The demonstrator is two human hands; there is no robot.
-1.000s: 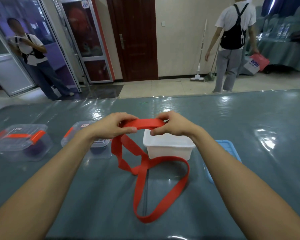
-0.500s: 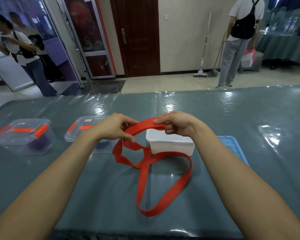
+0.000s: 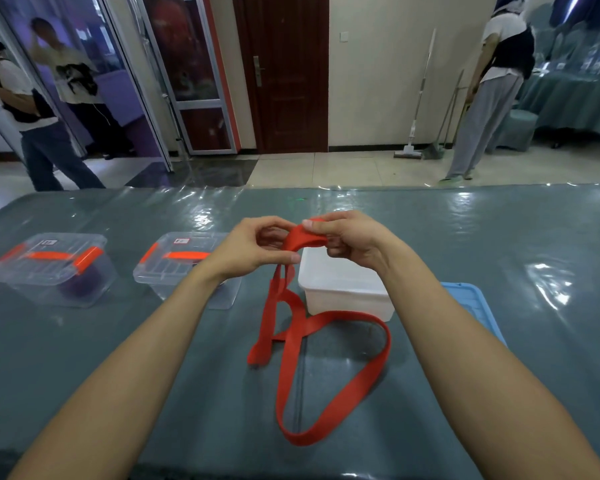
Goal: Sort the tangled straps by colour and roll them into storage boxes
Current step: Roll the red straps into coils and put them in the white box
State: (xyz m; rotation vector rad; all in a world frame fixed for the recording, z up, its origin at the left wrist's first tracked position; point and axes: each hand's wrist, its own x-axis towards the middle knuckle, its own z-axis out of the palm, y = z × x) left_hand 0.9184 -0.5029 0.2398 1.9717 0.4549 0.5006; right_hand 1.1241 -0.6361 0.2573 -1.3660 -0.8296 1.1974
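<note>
Although each of the two clear lidded boxes carries a small white label on its lid, (image 3: 50, 242) and (image 3: 182, 241), we cannot read the print on either. We find no other writing on the items on the surface (image 3: 118, 358).

The red strap (image 3: 297, 330) is a flat, even band of one colour. Its upper end is raised at the centre of the frame and curled into a short arch. From there it hangs down beside the left wall of the white box (image 3: 343, 289), crosses over itself on the surface and runs out into a large open loop toward the lower centre of the frame.

The left hand (image 3: 253, 247) holds the strap where it begins to hang, with a narrow grip and the thumb laid against the band. The right hand (image 3: 354, 240) pinches the arched end between thumb and curled fingers, above the far rim of the white box.

The white box stands lidless, just right of centre. A blue lid (image 3: 471, 303) lies flat to its right. The clear boxes, (image 3: 49, 268) and (image 3: 174, 268), sit at the left of the frame, both closed with orange-red latches. A dark purple shape shows through the wall of the leftmost one.
</note>
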